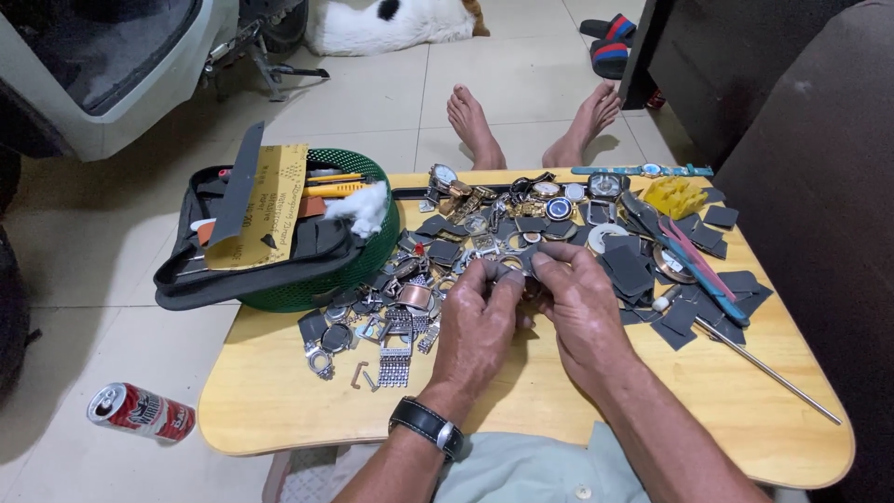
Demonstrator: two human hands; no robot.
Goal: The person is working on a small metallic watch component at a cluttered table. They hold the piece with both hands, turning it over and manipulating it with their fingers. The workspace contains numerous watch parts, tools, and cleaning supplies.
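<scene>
Both hands, left hand (480, 317) and right hand (577, 303), pinch one small metal watch part (523, 276) together above low wooden bench (521, 410); fitting step, judged. Next needs steady fingertip alignment.

Two hands at frame centre — left hand (478, 321) and right hand (579, 312), fingertips meeting over one small metal piece (523, 275), too small to tell its kind.

One wristwatch (426, 425) on the left wrist.

One low wooden table (279, 391).

One green mesh basket (368, 256) at upper left of the table, one black pouch (223, 275) in it.

One yellow sanding sheet (261, 205).

One yellow plastic block (674, 196), upper right.

One long metal rod (773, 373), right.

One drink can (142, 412), lower left floor.

Two bare feet (475, 126) at top centre; two sandals (610, 42), top right.

Watch faces, bracelet links, dark square patches (629, 270) — heaped, too many to count.
</scene>
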